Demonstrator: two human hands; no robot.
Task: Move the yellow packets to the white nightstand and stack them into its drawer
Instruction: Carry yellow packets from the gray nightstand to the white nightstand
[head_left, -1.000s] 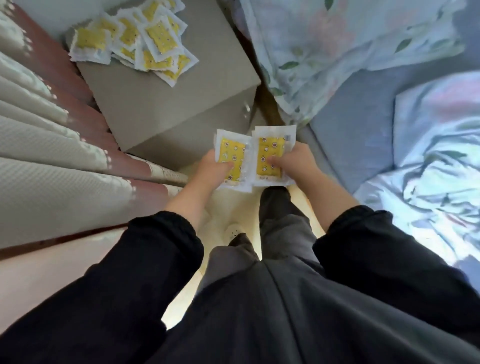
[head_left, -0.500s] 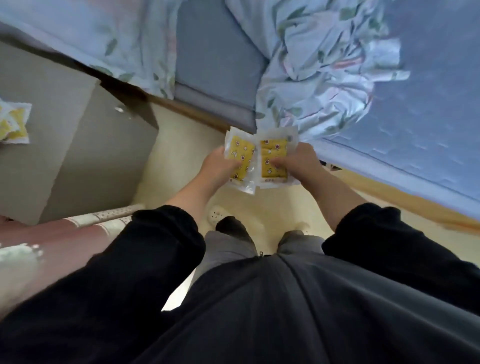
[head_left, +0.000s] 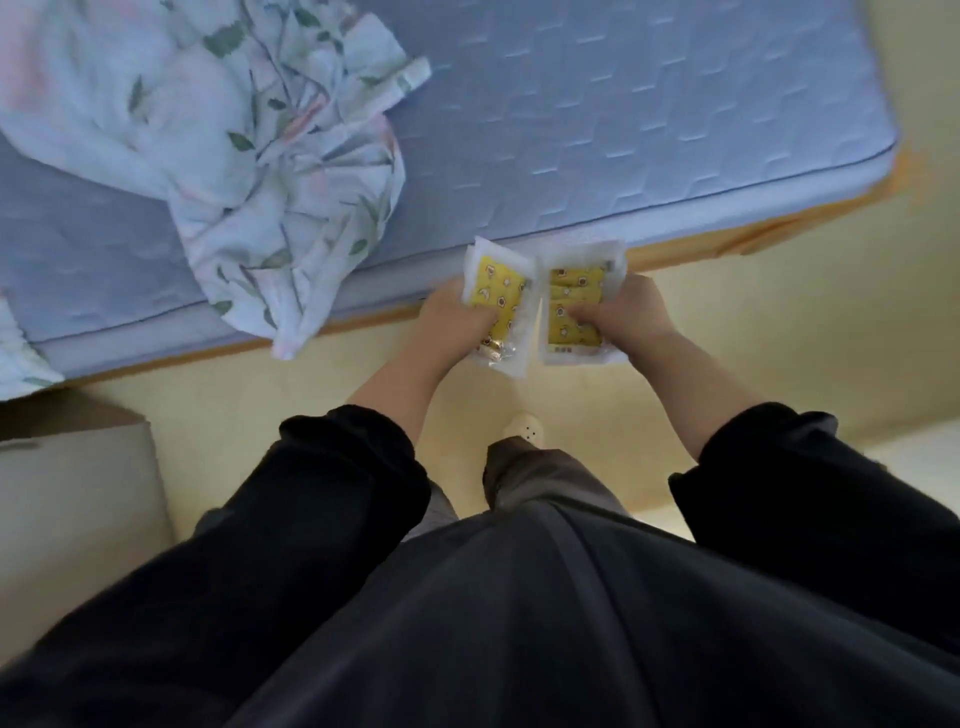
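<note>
My left hand (head_left: 457, 317) grips a small bunch of yellow packets (head_left: 498, 296) with white edges. Right beside it my right hand (head_left: 623, 314) grips another bunch of yellow packets (head_left: 576, 301). Both bunches are held in front of me, above the floor and close to the edge of the bed. Thumbs lie across the yellow faces. At the lower left a corner of a grey-white cabinet (head_left: 78, 499) shows; no packets on it are in view.
A bed with a blue quilted mattress (head_left: 649, 119) and an orange frame edge (head_left: 701, 249) runs across the top. A crumpled floral sheet (head_left: 249, 156) hangs over its side. Pale yellow floor (head_left: 260, 389) lies below, with my legs and one light shoe (head_left: 524, 428) in the middle.
The view has swung right: the cabinet with the loose pile of packets slid off to the left and the bed now fills the top. Both hands keep the same grip on their packets.
</note>
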